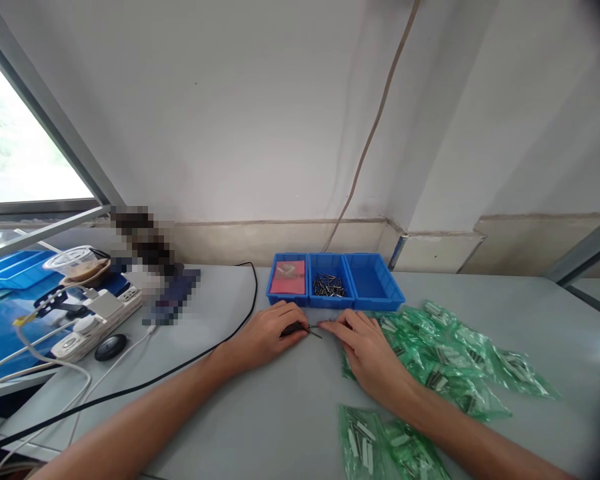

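Observation:
My left hand [273,333] rests low over the grey table, its fingers closed round a small dark piece [293,328]. Thin metal rods [314,333] stick out from its fingertips toward the right; their exact kind is too small to tell. Facing it, my right hand [363,343] has thumb and index finger together close to the rod ends; what it pinches, if anything, I cannot make out. Just beyond both hands stands a blue bin of dark metal screws or pins [329,286]. Green plastic bags [437,353] with small metal and white parts lie beside my right forearm.
A blue bin holds a red card [287,279] with a small clear packet; another blue bin [375,280] adjoins at right. More green bags [365,443] lie near the front. A black cable [190,363], power strip [100,323] and black mouse [111,347] occupy the left.

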Available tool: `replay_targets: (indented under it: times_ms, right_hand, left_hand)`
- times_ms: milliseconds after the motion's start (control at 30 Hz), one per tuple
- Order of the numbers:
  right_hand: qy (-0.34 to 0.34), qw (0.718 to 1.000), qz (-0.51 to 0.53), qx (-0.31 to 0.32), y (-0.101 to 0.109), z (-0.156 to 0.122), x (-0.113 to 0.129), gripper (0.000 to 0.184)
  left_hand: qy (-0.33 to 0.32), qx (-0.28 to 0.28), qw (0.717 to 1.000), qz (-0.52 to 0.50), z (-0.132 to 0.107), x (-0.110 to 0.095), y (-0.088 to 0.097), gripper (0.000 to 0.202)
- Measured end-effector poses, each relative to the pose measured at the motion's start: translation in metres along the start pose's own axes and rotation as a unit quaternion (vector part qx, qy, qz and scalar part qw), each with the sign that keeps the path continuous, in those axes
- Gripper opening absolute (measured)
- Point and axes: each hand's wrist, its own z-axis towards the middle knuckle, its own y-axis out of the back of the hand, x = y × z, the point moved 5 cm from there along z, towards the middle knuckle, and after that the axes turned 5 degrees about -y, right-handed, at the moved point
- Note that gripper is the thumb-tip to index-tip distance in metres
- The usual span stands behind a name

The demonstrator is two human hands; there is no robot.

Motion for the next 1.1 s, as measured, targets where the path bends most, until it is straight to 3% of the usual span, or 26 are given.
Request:
replay_targets:
  times_ms: [1100]
  right_hand:
    - [0.028,1.000,-0.001,-0.004,0.0037,0.0001,0.0078,0.042]
  left_hand:
    - [-0.016,0.008,1.000,0.004,-0.0007,0.0011,-0.0024,0.017]
